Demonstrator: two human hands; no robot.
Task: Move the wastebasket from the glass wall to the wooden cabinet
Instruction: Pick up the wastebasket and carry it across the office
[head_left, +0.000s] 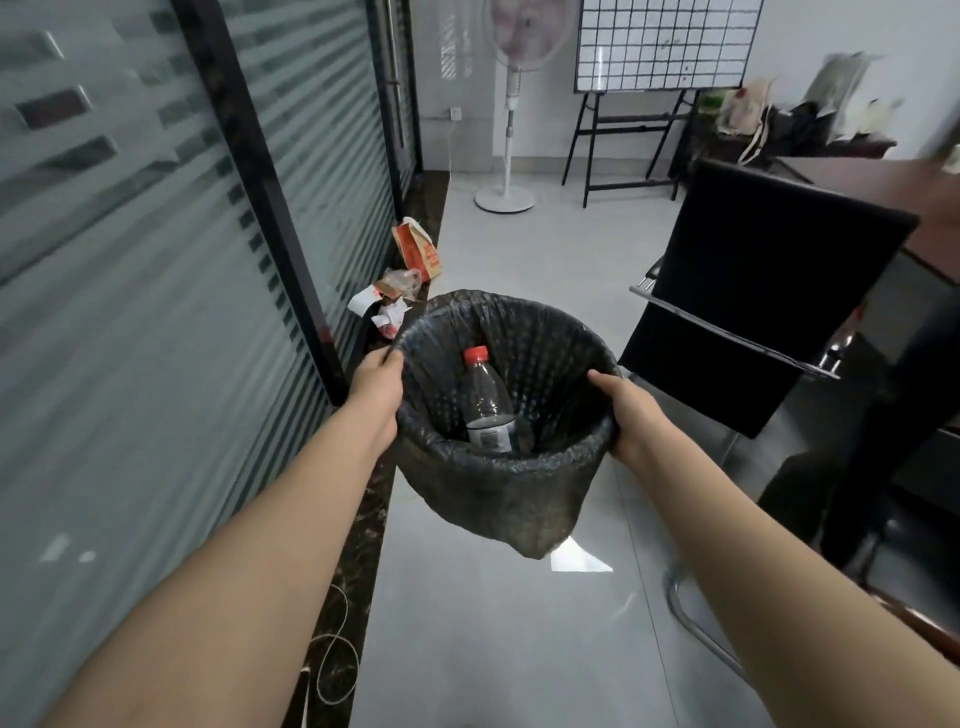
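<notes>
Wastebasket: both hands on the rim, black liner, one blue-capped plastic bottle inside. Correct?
Not quite. The head view shows the plastic bottle has a red cap, not blue. The rest holds: left hand and right hand grip the rim of the black-lined wastebasket.

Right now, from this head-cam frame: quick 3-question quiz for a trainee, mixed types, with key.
1. True or false: both the left hand and the right hand grip the rim of the wastebasket.
2. What lies inside the basket? A) a clear bottle with a red cap B) a folded newspaper C) a shoe
3. Fill in: litter lies on the floor along the ____ wall.

Key: 1 true; 2 A; 3 glass
</notes>
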